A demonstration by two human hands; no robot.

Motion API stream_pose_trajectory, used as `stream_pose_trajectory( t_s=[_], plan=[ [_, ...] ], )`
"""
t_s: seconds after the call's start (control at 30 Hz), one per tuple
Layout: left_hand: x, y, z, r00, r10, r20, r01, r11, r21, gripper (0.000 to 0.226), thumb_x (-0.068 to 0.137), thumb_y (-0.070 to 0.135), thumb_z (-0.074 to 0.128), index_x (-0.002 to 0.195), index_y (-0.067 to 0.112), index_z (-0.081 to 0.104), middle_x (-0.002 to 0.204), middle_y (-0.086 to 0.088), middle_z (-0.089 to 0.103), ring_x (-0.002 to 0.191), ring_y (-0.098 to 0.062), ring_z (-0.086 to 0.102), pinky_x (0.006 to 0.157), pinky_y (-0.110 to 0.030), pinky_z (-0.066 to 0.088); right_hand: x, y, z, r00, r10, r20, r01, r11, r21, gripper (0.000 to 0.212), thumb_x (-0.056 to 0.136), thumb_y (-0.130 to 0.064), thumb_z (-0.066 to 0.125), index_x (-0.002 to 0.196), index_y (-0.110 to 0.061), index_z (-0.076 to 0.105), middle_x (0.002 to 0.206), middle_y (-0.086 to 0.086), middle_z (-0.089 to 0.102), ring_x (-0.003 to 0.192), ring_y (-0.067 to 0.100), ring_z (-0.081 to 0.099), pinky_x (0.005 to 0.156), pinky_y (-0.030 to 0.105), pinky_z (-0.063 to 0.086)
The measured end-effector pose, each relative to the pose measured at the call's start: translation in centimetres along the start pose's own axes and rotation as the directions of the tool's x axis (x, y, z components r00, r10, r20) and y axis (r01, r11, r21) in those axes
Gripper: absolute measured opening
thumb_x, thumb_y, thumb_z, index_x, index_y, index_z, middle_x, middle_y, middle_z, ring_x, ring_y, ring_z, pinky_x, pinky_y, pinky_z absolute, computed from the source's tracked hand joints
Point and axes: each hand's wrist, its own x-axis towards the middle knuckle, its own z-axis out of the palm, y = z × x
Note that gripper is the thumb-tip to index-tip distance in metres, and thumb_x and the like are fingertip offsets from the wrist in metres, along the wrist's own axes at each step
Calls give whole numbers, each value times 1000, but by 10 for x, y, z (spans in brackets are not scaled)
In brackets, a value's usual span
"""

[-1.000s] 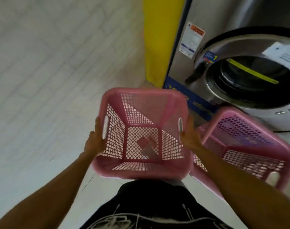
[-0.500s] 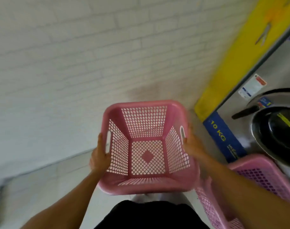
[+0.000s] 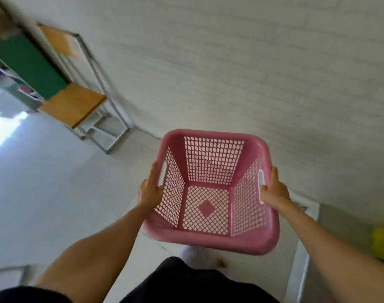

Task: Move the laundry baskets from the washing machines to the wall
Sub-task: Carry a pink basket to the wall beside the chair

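I hold an empty pink lattice laundry basket [image 3: 210, 239] in the air in front of me, its open top facing me. My left hand [image 3: 149, 190] grips its left rim at the handle slot. My right hand [image 3: 274, 189] grips the right rim at the other handle slot. The white brick wall [image 3: 252, 73] rises just beyond the basket. The washing machines and the second basket are out of view.
A wooden-seated chair with a metal frame [image 3: 77, 103] stands against the wall at the upper left. A green panel [image 3: 26, 66] lies behind it. A yellow edge [image 3: 383, 241] shows at the far right. Pale tiled floor [image 3: 44, 193] spreads to the left.
I have turned left with the basket: the washing machine and second pink basket have left the view, and the wall and chair have come into sight. Both hands keep their grip.
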Motion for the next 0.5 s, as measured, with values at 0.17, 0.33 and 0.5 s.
stream_pose_trajectory(
  t_s=[0.17, 0.33, 0.5],
  plan=[
    [-19, -73, -34, 984, -165, -67, 161, 985, -70, 84, 91, 24, 58, 152, 43, 4, 111, -17, 68, 89, -33, 66, 78, -41, 52, 19, -65, 51, 986, -115, 124, 118, 993, -13, 64, 101, -16, 53, 152, -30, 17, 91, 12, 63, 49, 20, 63, 35, 21, 47],
    [-2, -138, -71, 950, -311, -30, 305, 945, -118, 89, 88, 32, 60, 152, 44, 0, 119, -18, 65, 94, -35, 66, 82, -44, 54, 34, -155, 99, 962, -194, 191, 211, 975, -72, 66, 101, -19, 51, 154, -32, 13, 92, 10, 63, 56, 23, 67, 39, 26, 51],
    [46, -196, -111, 924, -379, 50, 382, 908, -170, 92, 84, 44, 64, 149, 51, 0, 125, -16, 63, 92, -30, 66, 78, -36, 55, 61, -243, 144, 957, -191, 220, 221, 968, -119, 62, 98, -28, 53, 151, -31, 23, 114, 15, 67, 75, 30, 71, 59, 38, 63]
  ],
)
